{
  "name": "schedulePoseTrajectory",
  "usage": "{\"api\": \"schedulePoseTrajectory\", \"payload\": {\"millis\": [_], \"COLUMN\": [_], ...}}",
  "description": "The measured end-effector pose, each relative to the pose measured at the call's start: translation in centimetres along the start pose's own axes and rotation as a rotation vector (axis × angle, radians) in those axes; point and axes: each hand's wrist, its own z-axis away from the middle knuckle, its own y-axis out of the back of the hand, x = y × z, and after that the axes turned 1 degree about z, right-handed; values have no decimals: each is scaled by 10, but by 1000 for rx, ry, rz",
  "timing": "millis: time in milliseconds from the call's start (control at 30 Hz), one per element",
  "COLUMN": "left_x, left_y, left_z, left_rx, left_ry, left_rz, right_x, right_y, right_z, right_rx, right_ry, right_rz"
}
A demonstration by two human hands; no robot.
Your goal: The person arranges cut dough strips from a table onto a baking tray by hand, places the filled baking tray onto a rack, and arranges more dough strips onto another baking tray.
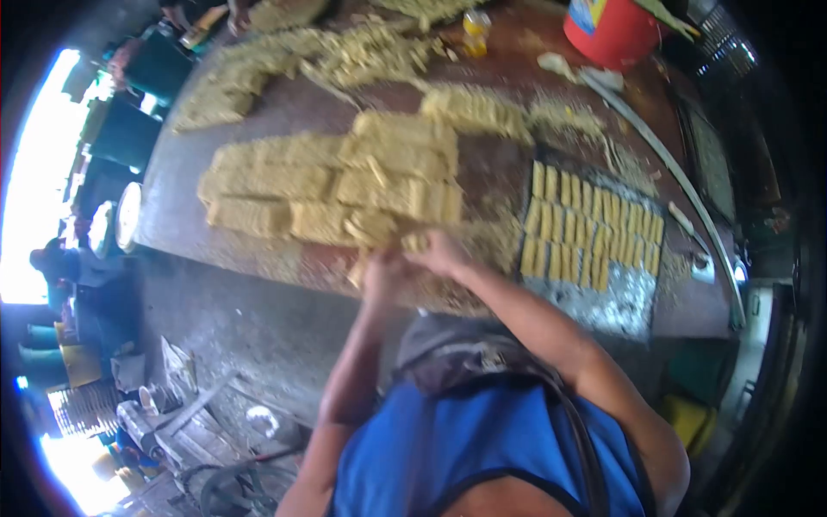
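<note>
My left hand (385,274) is at the near edge of the table, its fingers closed around pale yellow dough pieces (370,227) that stick out past it. Close beside it, my right hand (441,254) pinches a small dough piece (416,242); motion blurs both hands a little. Just beyond them lie rows of cut dough strips (293,181), packed side by side in blocks. To the right is a dark baking tray (633,310) with short dough sticks (594,215) set in three rows; its near part shows bare, shiny metal.
Heaps of loose dough pieces (370,56) lie at the table's far side, near a small yellow-capped jar (475,34). A red bucket (612,34) stands at the back right. One long curved strip (672,164) runs along the right side. Crumbs cover the reddish tabletop (495,164).
</note>
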Motion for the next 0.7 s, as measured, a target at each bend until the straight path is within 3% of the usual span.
{"api": "schedulePoseTrajectory", "payload": {"millis": [33,67,100,133,167,233,300,367,500,567,667,700], "left_x": [-29,-58,-8,19,0,-4,-11,3,10,28,20,-13], "left_y": [-1,-2,-4,-7,-9,-13,-14,-16,-19,-27,-37,-38], "left_z": [-17,-33,-11,1,-9,-12,-19,-11,-13,-6,-5,-23], "left_rx": [36,76,30,77,-15,-49,-58,-108,-207,-47,56,107], "left_ry": [-142,-283,-124,-111,-38,-106,-174,-100,-21,-172,-302,-311], "left_rz": [-28,-60,3,-119,46,-28,-45,199,198,-416,-401,-339], "right_x": [-3,-12,-8,-17,-17,-8,5,17,40,52,62,62], "right_y": [-4,0,0,9,8,10,14,16,24,31,49,58], "right_z": [3,5,1,11,10,7,3,-1,-8,-8,8,16], "right_rx": [147,108,133,116,120,130,117,119,119,121,173,237], "right_ry": [165,109,151,175,126,83,197,273,362,348,297,260], "right_rz": [144,144,197,220,248,275,230,223,78,31,1,10]}}
